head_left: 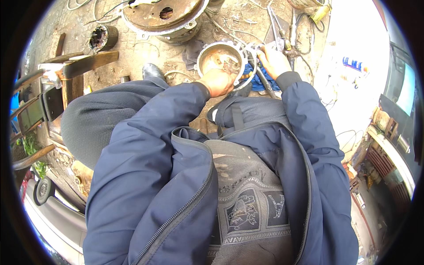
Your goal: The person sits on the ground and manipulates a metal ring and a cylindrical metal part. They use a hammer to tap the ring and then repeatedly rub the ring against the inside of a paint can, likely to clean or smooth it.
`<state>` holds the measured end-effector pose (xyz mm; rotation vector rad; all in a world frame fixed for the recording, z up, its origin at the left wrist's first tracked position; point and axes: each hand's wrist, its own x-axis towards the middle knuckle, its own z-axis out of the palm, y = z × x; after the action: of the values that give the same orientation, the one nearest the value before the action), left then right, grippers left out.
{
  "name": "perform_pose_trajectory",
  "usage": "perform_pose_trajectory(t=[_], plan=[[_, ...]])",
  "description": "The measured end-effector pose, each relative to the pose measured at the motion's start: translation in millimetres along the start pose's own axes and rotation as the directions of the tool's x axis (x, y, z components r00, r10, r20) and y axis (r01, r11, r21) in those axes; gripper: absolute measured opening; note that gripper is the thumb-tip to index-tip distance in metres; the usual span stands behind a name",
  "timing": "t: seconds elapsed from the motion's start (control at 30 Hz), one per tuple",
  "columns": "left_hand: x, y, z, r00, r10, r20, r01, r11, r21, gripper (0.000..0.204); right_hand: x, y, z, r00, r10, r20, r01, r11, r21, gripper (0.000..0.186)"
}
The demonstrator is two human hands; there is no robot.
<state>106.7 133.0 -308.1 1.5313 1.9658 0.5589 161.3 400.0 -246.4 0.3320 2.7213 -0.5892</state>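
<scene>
From the head view, we look straight down on a round metal housing, its mouth tipped up towards us between the knees. We see its flange-like rim, and inside a rusty orange-brown lining with paler patches. The left hand lies across the near rim, fingers bent and half closed; their tips are hidden, so we cannot tell how firmly they grip. Over to the right hand: fingers curled beside a grey metal fitting next to the housing, and we cannot tell whether it has hold of it.

Up top, we have a big drum with a rusty brown cover and a dark, ragged hole in it. Out left, a short rusty cylinder shows brown, crusted lumps in its open end.

Now the edges: paving runs between that cylinder and the housing, and the wooden frame borders it on the left. Blue cloth sits just below the right hand, a dark rod slanting across it. Beyond, long metal tools and a glaring white surface bound the right side.
</scene>
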Motion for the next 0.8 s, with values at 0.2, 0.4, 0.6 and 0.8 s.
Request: perform_pose_trajectory(t=[0.2, 0.4, 0.6, 0.8], plan=[[-39.4, -2.2, -22.4, 0.939, -0.31, -0.15, 0.319, 0.947, 0.04, 0.04, 3.3, -40.4, 3.2, 0.997, -0.049, 0.056, 0.048, 0.999, 0.023, 0.038], [-36.4, -0.3, -17.8, 0.972, -0.193, -0.136, 0.194, 0.981, -0.002, 0.042, 1.2, -54.8, 7.8, 0.923, -0.345, -0.171, 0.294, 0.919, -0.263, 0.024], [0.2, 3.5, -31.0, 0.975, -0.221, -0.018, 0.222, 0.97, 0.102, 0.046, -9.4, -56.6, 18.5, 0.969, -0.227, -0.102, 0.193, 0.945, -0.265, 0.021], [-23.9, -3.8, -29.7, 0.974, 0.052, -0.218, -0.006, 0.979, 0.206, 0.049, -6.1, -30.3, 29.0, 0.998, -0.06, 0.032, 0.066, 0.954, -0.291, 0.026]])
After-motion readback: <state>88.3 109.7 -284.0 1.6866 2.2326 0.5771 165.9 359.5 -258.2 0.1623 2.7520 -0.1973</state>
